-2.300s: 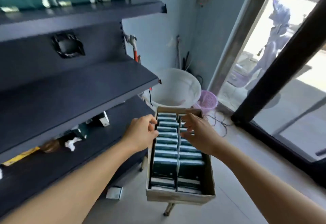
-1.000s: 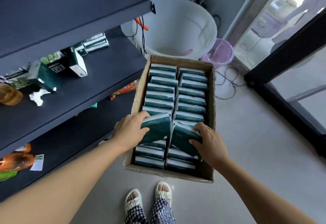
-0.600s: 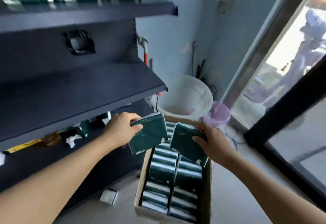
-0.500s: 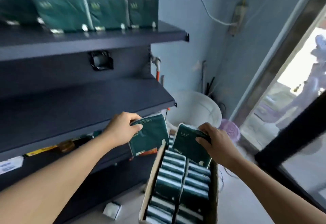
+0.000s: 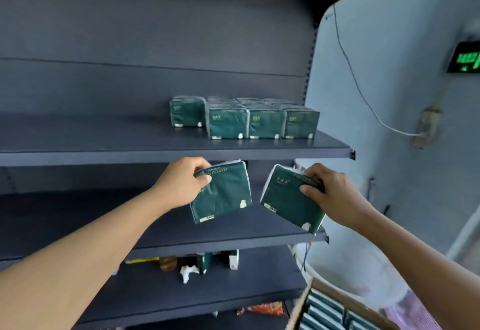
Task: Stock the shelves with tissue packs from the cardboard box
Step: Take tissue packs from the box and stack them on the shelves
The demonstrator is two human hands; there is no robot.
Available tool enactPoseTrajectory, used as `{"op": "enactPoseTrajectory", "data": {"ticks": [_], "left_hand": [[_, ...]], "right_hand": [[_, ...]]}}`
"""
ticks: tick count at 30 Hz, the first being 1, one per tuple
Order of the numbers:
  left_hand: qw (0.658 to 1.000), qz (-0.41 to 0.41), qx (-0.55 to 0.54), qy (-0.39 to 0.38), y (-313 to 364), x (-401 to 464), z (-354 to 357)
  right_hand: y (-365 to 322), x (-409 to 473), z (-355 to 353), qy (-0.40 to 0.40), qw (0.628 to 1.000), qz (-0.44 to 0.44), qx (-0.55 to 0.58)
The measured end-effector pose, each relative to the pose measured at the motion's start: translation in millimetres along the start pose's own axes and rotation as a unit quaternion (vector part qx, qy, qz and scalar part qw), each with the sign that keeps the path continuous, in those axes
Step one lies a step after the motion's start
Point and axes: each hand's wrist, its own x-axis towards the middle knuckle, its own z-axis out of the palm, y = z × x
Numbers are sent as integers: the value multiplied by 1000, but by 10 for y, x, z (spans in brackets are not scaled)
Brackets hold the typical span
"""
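Observation:
My left hand grips a dark green tissue pack by its top left corner. My right hand grips a second green tissue pack at its upper right edge. Both packs hang in the air in front of the middle shelf, just below the upper shelf. Several matching tissue packs stand in rows at the right end of the upper shelf. The cardboard box with more packs shows at the bottom right corner.
The dark shelving has a lower shelf holding small cartons, a crumpled white tissue and a brown item. A blue wall with a cable and socket stands right of the shelves. A white bucket sits behind the box.
Both hands lifted one tissue pack each out of the box and raised them to shelf height. My view tilted up from the box to the upper shelf.

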Motion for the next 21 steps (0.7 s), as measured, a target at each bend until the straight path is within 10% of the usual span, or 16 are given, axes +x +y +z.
{"op": "enactPoseTrajectory", "data": {"ticks": [21], "left_hand": [[997, 29, 35, 65, -1206, 1264, -2081]], "right_hand": [[-2124, 2323, 591, 45, 999, -7, 6]]}}
